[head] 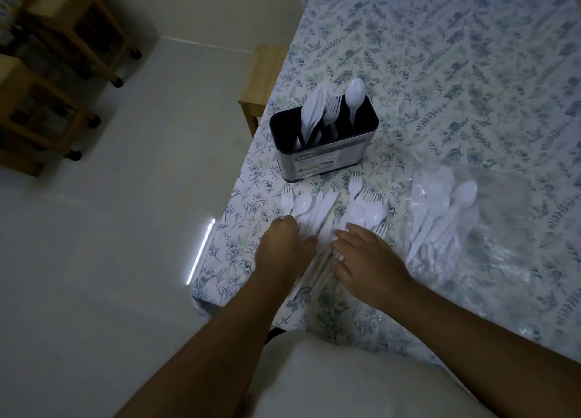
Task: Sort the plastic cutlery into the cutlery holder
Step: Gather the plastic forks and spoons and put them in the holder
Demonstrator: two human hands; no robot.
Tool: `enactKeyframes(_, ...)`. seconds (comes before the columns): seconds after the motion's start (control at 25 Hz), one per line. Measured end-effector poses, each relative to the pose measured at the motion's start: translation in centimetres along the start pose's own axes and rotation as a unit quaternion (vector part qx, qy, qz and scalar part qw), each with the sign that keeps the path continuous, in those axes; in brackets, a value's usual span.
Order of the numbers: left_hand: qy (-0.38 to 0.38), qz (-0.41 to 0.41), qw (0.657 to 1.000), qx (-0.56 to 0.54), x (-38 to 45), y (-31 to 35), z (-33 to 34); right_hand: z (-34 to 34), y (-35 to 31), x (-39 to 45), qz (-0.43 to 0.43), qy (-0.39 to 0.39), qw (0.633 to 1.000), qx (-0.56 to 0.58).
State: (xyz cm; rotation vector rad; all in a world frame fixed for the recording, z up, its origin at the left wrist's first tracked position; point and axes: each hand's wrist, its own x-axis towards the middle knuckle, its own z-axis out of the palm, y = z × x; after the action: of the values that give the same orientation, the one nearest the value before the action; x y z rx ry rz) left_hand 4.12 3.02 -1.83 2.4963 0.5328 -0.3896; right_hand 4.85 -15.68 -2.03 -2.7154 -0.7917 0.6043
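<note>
A rounded-oblong metal holder with a black inner liner stands at centre frame on a table covered in a floral-print cloth of blue-green leaves. A label on its front reads "Kosso" or similar; the smaller print is too blurred to read. White plastic cutlery stands inside it: knives in the left compartment, forks in the middle, one spoon on the right.

Just below the holder lies a loose pile of white plastic forks, spoons and knives, smooth and glossy. To the right, more cutlery sits on or in a crinkled clear plastic bag.

Both bare hands rest on the pile's handles at lower centre. The left hand has its grip curled, fingers tucked near a fork and spoon; whether it holds anything I cannot tell. The right hand lies flat, grip wide, fingers spread.

Wooden stools stand on the pale floor at upper left.
</note>
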Motion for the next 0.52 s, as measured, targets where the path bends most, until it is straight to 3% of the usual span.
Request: enactKeyframes(0.52,-0.096,0.005,0.993,0.07,0.0,2.3,0.3,-1.0,0.4,-1.4,0.078,0.093,0.986,0.116)
